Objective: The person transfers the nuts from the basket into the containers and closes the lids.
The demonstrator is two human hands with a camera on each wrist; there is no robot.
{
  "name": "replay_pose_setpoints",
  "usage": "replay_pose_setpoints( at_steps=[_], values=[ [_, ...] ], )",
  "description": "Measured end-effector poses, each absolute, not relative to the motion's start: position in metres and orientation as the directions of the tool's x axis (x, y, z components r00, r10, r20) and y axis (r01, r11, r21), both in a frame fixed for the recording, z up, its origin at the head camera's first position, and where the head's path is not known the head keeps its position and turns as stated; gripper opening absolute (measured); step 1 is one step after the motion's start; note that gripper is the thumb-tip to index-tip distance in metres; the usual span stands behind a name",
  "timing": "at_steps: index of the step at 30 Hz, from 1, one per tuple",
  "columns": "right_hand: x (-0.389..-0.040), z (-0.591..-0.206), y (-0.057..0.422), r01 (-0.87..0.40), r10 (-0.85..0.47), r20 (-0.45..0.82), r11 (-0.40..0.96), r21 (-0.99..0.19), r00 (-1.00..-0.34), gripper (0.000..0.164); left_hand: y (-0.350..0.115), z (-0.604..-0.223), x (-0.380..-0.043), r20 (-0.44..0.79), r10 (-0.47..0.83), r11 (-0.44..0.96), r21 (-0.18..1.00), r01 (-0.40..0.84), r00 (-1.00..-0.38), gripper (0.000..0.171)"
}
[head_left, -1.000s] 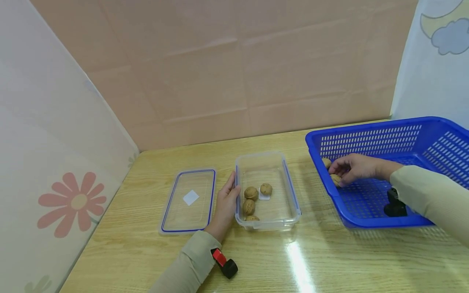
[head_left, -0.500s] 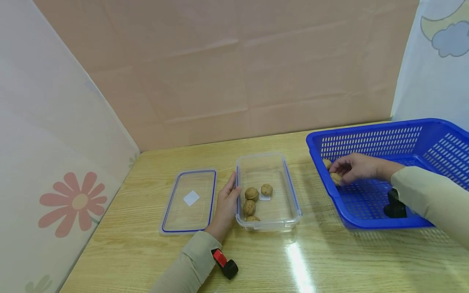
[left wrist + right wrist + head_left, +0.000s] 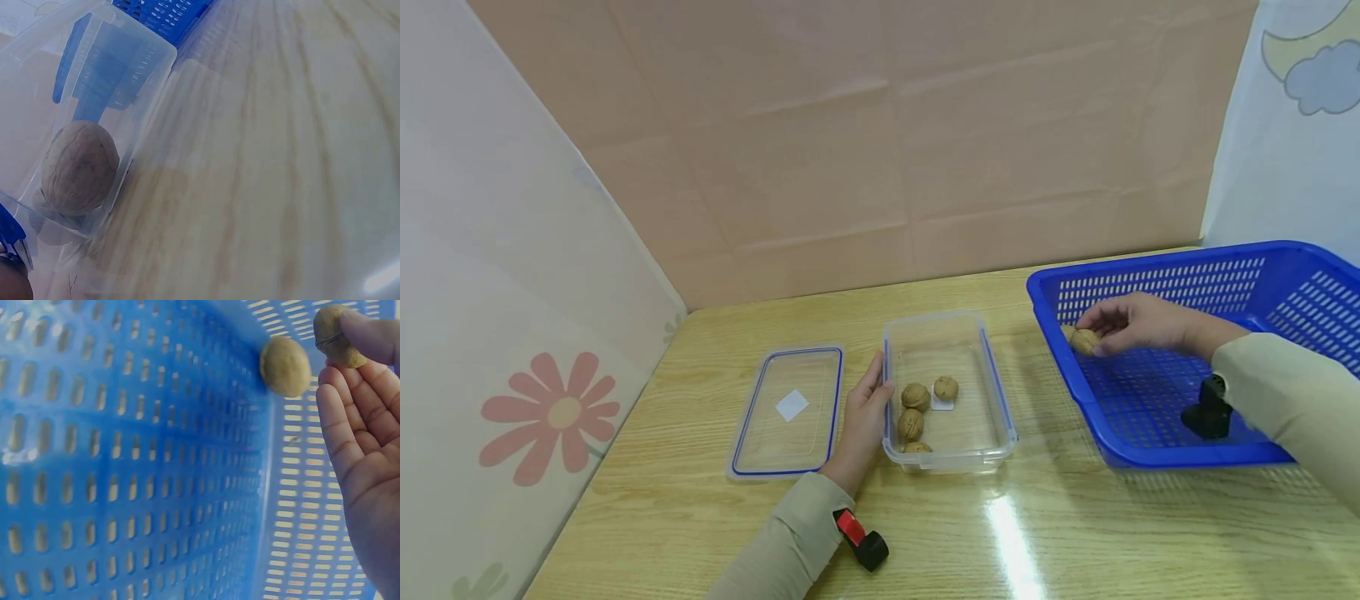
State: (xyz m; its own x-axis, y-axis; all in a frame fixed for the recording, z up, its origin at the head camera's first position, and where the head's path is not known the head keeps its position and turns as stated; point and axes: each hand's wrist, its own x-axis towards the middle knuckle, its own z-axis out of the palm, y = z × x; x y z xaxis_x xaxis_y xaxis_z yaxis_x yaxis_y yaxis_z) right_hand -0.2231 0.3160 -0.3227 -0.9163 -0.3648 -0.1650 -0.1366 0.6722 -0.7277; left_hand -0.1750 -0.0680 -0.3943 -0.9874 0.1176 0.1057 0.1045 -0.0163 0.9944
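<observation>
My right hand (image 3: 1150, 323) pinches a walnut (image 3: 1085, 342) between thumb and fingertips, raised inside the blue basket (image 3: 1180, 457). In the right wrist view the seam of this held walnut (image 3: 337, 337) shows, and a second walnut (image 3: 285, 366) lies near the basket's side wall. To the left, my left hand (image 3: 862, 421) rests along the left wall of a clear plastic food container (image 3: 977, 417), fingers straight and thumb at the rim. Several walnuts (image 3: 915, 397) are inside that container. The left wrist view shows one walnut (image 3: 81, 167) large through the clear wall.
A clear lid (image 3: 805, 450) with a blue seal and a white label lies flat on the wooden table (image 3: 700, 517), left of the container. A pinkish-brown covering (image 3: 850, 167) backs the table, with patterned white panels at both sides.
My right hand has risen slightly and moved toward the far side of the basket, bringing the walnut up with it. My left hand and the container have stayed put.
</observation>
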Motion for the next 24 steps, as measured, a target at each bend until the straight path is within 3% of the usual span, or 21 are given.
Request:
replay_pose_setpoints(
  at_steps=[15,24],
  values=[
    [-0.224,-0.308,0.321,-0.202,-0.347,-0.008,0.564,-0.8,-0.938,0.03,-0.069,-0.396,-0.176,0.103,0.122,-0.005,0.995,0.103,-0.987,0.051],
    [-0.226,-0.297,0.307,-0.292,-0.451,0.093,0.397,-0.87,-0.888,0.029,-0.069,-0.393,-0.174,0.097,0.129,0.003,0.995,0.098,-0.987,0.051]
  ],
)
